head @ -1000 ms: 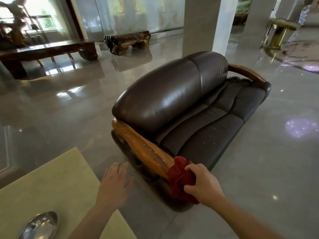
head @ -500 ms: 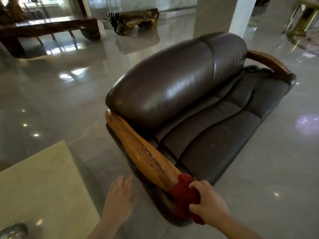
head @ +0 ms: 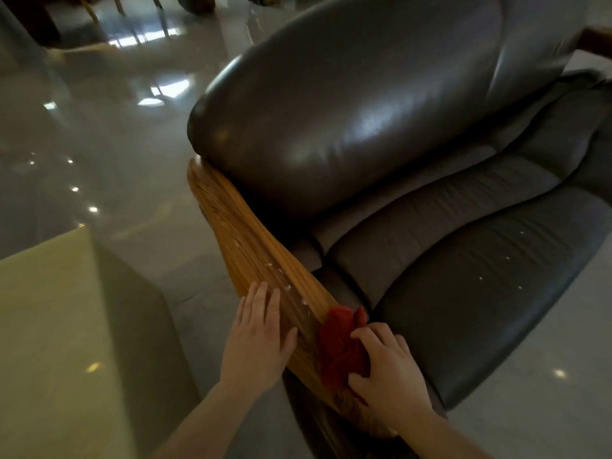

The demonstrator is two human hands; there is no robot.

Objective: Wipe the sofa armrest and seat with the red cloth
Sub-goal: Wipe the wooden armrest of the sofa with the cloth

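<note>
**Both hands now on the near armrest**

Since a moment ago the left hand (head: 256,339) has come up from beside the sofa and now lies flat on the wooden armrest (head: 245,246), fingers straight and together, holding nothing. The right hand (head: 387,376) has slid the red cloth (head: 341,346) up from the armrest's front tip onto its top surface.

From where I stand, the cloth sits just ahead of and under the right hand's curled fingers, which press and bunch it against the wood; part of it pokes out beyond the fingertips toward the seat (head: 470,293). It is a crumpled, deep red wad, folds showing, with no clear long axis of its own.

The armrest is honey-coloured, streaked with grain, and dotted with small white specks just beyond the cloth. Its long axis runs from the hands diagonally away and left, up to the glossy brown backrest (head: 347,104). A few white specks also lie on the dark seat cushion.
</note>
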